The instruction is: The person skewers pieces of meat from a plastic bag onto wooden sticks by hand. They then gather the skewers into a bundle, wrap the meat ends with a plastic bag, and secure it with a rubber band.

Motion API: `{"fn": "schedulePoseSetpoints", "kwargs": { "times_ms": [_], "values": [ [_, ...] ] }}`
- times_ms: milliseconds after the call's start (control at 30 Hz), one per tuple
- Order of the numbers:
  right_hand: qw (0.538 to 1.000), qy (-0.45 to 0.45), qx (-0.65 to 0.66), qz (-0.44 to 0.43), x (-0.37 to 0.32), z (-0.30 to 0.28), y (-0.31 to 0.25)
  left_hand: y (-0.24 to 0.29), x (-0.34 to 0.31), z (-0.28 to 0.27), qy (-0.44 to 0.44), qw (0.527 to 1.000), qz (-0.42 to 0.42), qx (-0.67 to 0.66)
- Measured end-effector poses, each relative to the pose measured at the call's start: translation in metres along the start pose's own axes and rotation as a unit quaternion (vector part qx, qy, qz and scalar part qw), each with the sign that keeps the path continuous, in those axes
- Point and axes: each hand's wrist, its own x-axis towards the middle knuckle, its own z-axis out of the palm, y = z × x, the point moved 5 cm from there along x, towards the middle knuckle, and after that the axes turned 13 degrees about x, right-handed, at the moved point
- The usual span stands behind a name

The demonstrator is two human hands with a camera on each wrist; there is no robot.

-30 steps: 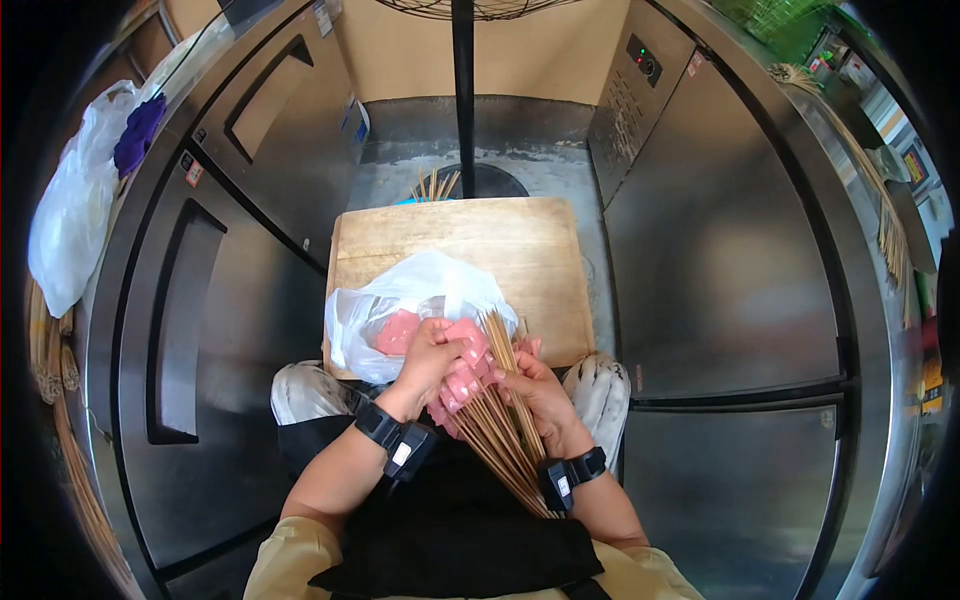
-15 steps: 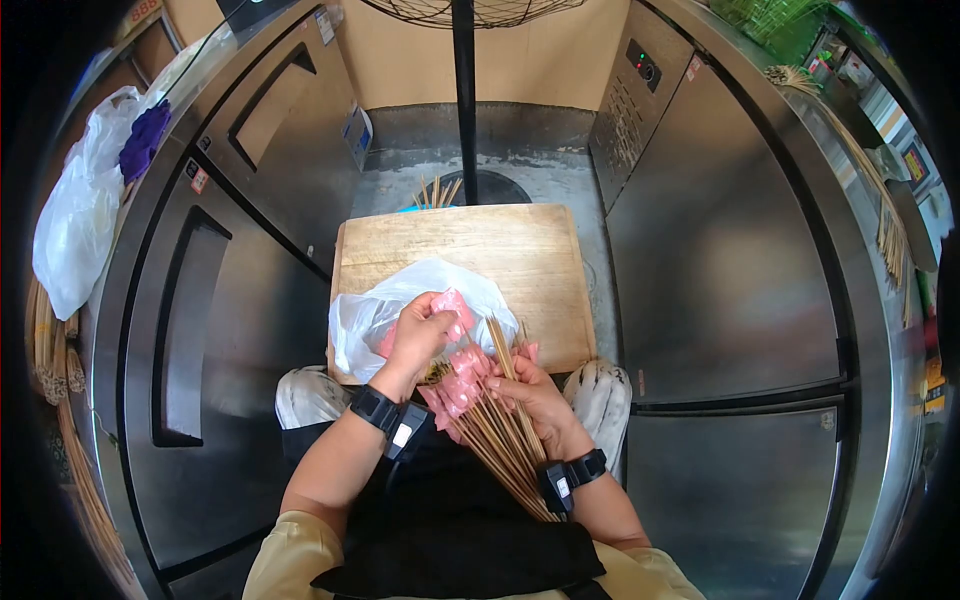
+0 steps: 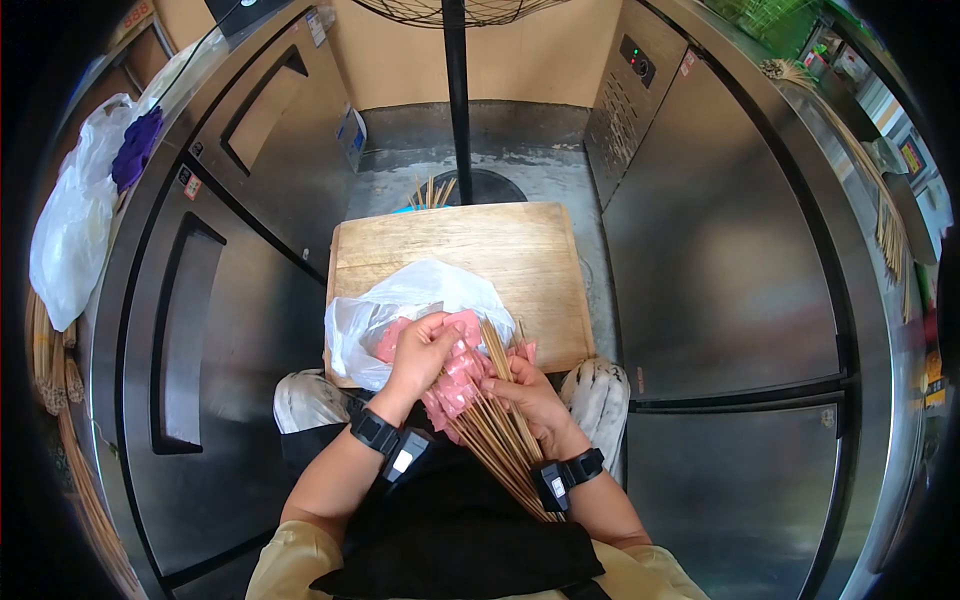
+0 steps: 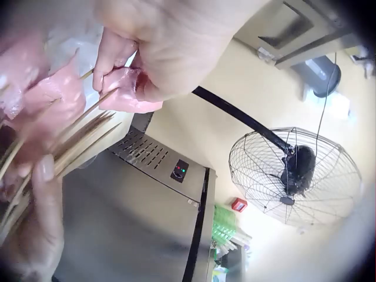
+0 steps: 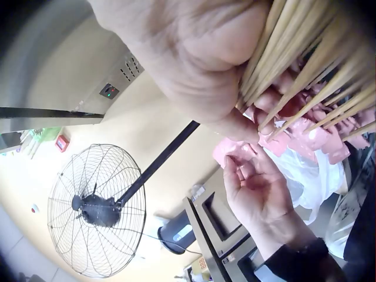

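My left hand [image 3: 420, 358] pinches a slice of pink raw meat [image 4: 126, 94] between thumb and fingers, right at the pointed end of a bamboo skewer [image 4: 94, 107]. The right hand [image 3: 540, 405] grips a thick bundle of bamboo skewers [image 3: 500, 445], their long ends running back over the lap. Some skewers in the bundle carry folded pink meat [image 3: 450, 398] near their tips; other tips by the right thumb are bare. Behind the left hand, a white plastic bag [image 3: 347, 335] lies open with more pink meat [image 3: 388, 340] inside.
The bag rests on a wooden board [image 3: 450, 238] in front of the knees. Steel cabinets stand at the left [image 3: 245, 330] and right [image 3: 720, 250]. A black fan pole [image 3: 458, 110] rises behind the board, near upright sticks [image 3: 432, 193]. Bundled skewers [image 3: 890, 235] lie on the right counter.
The left hand lifted away from the threaded meat toward the bag with a slice, then came back down to the skewer tips with it. My right hand keeps its hold on the bundle.
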Motion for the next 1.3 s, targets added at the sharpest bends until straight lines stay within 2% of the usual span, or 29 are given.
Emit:
{"fn": "schedulePoseSetpoints", "kwargs": {
  "times_ms": [200,300,400,500,600,767,867,967,1067,1167,1200,1233,1267,1300],
  "values": [
    [1.0,-0.018,0.011,0.011,-0.001,0.002,-0.001,0.016,-0.015,0.0,0.119,0.992,0.033,-0.014],
    [1.0,-0.025,0.017,0.002,0.0,0.0,0.0,0.003,-0.009,0.001,0.096,0.992,-0.005,-0.084],
    [0.999,-0.031,0.02,-0.004,-0.001,0.0,-0.001,-0.004,-0.01,0.003,0.024,0.968,-0.15,-0.198],
    [0.999,-0.032,0.011,-0.011,-0.001,-0.001,0.0,-0.001,-0.017,0.002,-0.049,0.946,-0.201,-0.25],
    [0.999,-0.021,-0.008,-0.026,0.001,-0.001,0.001,-0.009,-0.025,0.008,-0.089,0.955,-0.211,-0.188],
    [0.994,0.028,-0.069,-0.081,-0.008,0.008,-0.006,-0.025,-0.028,0.017,-0.081,0.971,-0.199,-0.108],
    [0.986,0.011,-0.105,-0.131,-0.013,0.015,-0.011,-0.04,-0.026,0.023,-0.071,0.978,-0.167,-0.099],
    [0.998,-0.065,0.016,-0.015,-0.01,0.012,-0.006,-0.032,-0.027,0.019,-0.066,0.981,-0.155,-0.093],
    [0.988,-0.078,0.112,0.075,-0.005,0.009,-0.001,-0.05,-0.021,0.011,-0.066,0.987,-0.132,-0.054],
    [0.99,-0.068,0.085,0.085,-0.002,0.0,0.003,-0.049,-0.013,-0.018,-0.019,0.992,-0.125,0.025],
    [0.991,-0.06,0.087,0.084,-0.003,0.0,0.003,-0.06,-0.006,-0.03,0.013,0.989,-0.15,0.009],
    [0.991,-0.052,0.09,0.084,-0.003,0.002,0.001,-0.062,0.0,-0.045,0.071,0.983,-0.086,0.143],
    [0.991,-0.046,0.092,0.085,-0.004,0.004,0.001,-0.061,0.003,-0.058,0.129,0.953,-0.02,0.274],
    [0.991,-0.044,0.092,0.085,-0.005,0.007,0.0,-0.056,0.002,-0.066,0.183,0.897,0.046,0.399]
  ]
}}
